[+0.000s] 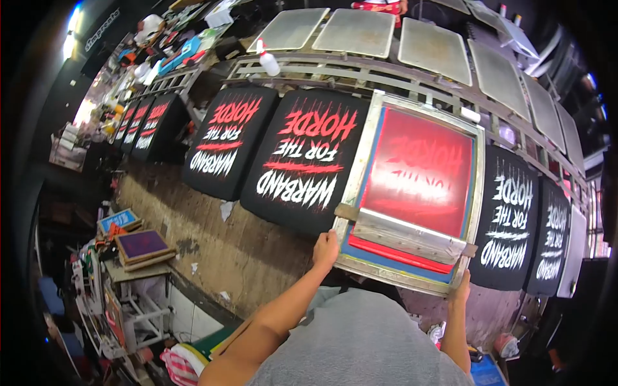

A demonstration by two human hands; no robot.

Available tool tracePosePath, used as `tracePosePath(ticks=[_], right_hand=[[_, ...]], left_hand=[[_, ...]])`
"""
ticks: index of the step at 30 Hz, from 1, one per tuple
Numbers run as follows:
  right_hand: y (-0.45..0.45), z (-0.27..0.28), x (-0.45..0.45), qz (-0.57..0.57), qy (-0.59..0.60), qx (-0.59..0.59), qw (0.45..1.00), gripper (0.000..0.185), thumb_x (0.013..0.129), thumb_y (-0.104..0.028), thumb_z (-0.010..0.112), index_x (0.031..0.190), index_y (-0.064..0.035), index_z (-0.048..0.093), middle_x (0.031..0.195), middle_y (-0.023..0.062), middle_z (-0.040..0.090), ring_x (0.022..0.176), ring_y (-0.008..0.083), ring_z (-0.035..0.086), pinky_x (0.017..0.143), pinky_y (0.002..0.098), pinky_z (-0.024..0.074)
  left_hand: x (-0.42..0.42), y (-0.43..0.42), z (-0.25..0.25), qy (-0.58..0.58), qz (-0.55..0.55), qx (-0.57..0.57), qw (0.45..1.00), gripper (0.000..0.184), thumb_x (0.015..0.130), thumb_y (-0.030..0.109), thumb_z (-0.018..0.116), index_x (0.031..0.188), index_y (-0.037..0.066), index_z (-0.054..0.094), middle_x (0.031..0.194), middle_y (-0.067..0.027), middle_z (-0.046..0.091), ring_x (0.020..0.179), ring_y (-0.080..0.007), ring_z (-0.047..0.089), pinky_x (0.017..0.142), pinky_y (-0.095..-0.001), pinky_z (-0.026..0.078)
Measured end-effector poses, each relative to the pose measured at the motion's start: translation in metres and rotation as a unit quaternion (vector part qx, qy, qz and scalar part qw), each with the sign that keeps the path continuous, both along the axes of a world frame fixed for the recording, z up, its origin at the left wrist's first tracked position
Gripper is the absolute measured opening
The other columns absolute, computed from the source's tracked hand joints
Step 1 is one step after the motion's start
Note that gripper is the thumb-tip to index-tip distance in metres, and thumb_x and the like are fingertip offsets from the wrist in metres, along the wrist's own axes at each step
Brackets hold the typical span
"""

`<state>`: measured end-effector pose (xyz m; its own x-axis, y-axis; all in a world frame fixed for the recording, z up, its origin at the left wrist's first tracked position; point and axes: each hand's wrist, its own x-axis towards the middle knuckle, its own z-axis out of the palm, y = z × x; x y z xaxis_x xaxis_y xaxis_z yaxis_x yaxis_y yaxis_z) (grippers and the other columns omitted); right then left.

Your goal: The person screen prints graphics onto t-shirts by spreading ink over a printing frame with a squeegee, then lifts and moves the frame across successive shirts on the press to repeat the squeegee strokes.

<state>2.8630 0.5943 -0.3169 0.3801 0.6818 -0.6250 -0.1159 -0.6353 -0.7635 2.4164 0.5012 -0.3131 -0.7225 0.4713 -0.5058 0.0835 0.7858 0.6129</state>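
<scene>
A screen printing frame (368,145) with a red-inked mesh lies between two black printed shirts. Its left rail near the front corner is in my left hand (326,249), fingers closed round it. My right hand (460,288) grips the right rail near the other front corner. A wide squeegee (412,235) rests across the frame, its wooden ends on the side rails, with red ink (399,253) pooled in front of it. Left of the frame is a black shirt (257,199) with red and white lettering. The shirt (508,219) on the right carries white lettering only. Whatever lies under the frame is hidden.
More printed shirts (225,138) stretch along the row to the left. A spray bottle (268,59) stands on the metal rail behind. Bare grey boards (355,32) line the far side, where a person's hand (403,6) shows. Small screens (143,248) sit on a stand at lower left.
</scene>
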Motion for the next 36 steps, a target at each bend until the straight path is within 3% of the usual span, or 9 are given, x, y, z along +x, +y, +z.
tracePosePath(ticks=[6, 8, 22, 27, 31, 34, 36], right_hand=[[0.012, -0.027, 0.025, 0.002, 0.03, -0.004, 1.0, 0.068, 0.094, -0.058, 0.06, 0.125, 0.0023, 0.066, 0.113, 0.0114, 0.069, 0.098, 0.0219, 0.067, 0.087, 0.0364, 0.0516], [0.015, -0.036, 0.035, 0.021, 0.041, 0.002, 0.999, 0.07, 0.093, -0.06, 0.06, 0.134, -0.003, 0.061, 0.122, 0.011, 0.065, 0.106, 0.0242, 0.064, 0.091, 0.0389, 0.0506], [0.02, -0.015, 0.032, 0.022, 0.0, -0.011, 1.0, 0.067, 0.095, -0.058, 0.058, 0.134, -0.0038, 0.062, 0.118, 0.0093, 0.067, 0.104, 0.0237, 0.065, 0.09, 0.0396, 0.051], [0.025, -0.01, 0.027, 0.02, -0.015, -0.014, 1.0, 0.064, 0.096, -0.056, 0.058, 0.13, -0.0025, 0.064, 0.114, 0.0096, 0.068, 0.102, 0.0235, 0.065, 0.09, 0.0379, 0.0508], [0.018, -0.015, 0.023, 0.027, -0.092, 0.008, 0.995, 0.062, 0.095, -0.053, 0.061, 0.13, -0.0016, 0.064, 0.11, 0.0098, 0.067, 0.098, 0.0219, 0.064, 0.089, 0.0353, 0.0497], [0.02, -0.018, 0.024, 0.059, -0.183, 0.03, 0.981, 0.062, 0.094, -0.053, 0.063, 0.126, 0.0004, 0.066, 0.111, 0.0122, 0.069, 0.099, 0.0222, 0.064, 0.089, 0.0361, 0.0492], [0.022, -0.021, 0.024, 0.081, -0.221, 0.027, 0.972, 0.062, 0.094, -0.053, 0.064, 0.123, 0.0021, 0.067, 0.111, 0.0141, 0.07, 0.099, 0.023, 0.065, 0.089, 0.0372, 0.0492]], left_hand=[[0.013, 0.009, 0.0, -0.004, -0.004, -0.021, 1.0, 0.06, 0.098, 0.056, 0.043, 0.116, 0.004, 0.067, 0.118, -0.0273, 0.068, 0.117, -0.0453, 0.061, 0.099, -0.0513, 0.046], [0.017, 0.012, -0.003, -0.002, -0.002, -0.018, 1.0, 0.061, 0.098, 0.056, 0.043, 0.116, 0.004, 0.067, 0.118, -0.0275, 0.068, 0.117, -0.0452, 0.061, 0.099, -0.0511, 0.046], [0.022, 0.021, -0.004, 0.013, -0.02, 0.0, 1.0, 0.06, 0.098, 0.055, 0.045, 0.117, 0.002, 0.066, 0.116, -0.0304, 0.068, 0.116, -0.0472, 0.061, 0.099, -0.0513, 0.047], [0.027, 0.026, 0.011, 0.009, -0.017, 0.098, 0.995, 0.053, 0.097, 0.045, 0.054, 0.129, 0.002, 0.06, 0.123, -0.0301, 0.065, 0.118, -0.0458, 0.061, 0.102, -0.0489, 0.046], [0.027, 0.023, 0.013, 0.013, -0.067, 0.117, 0.991, 0.057, 0.096, 0.04, 0.058, 0.139, 0.003, 0.054, 0.128, -0.0276, 0.061, 0.121, -0.0439, 0.059, 0.104, -0.0471, 0.045], [0.026, 0.022, -0.003, 0.101, -0.121, 0.139, 0.978, 0.063, 0.093, 0.038, 0.061, 0.145, 0.005, 0.05, 0.133, -0.023, 0.055, 0.124, -0.0421, 0.054, 0.105, -0.0471, 0.043], [0.025, 0.025, -0.002, 0.109, -0.16, 0.064, 0.979, 0.067, 0.09, 0.039, 0.063, 0.147, 0.005, 0.049, 0.137, -0.0181, 0.049, 0.126, -0.0399, 0.048, 0.107, -0.0476, 0.04]])
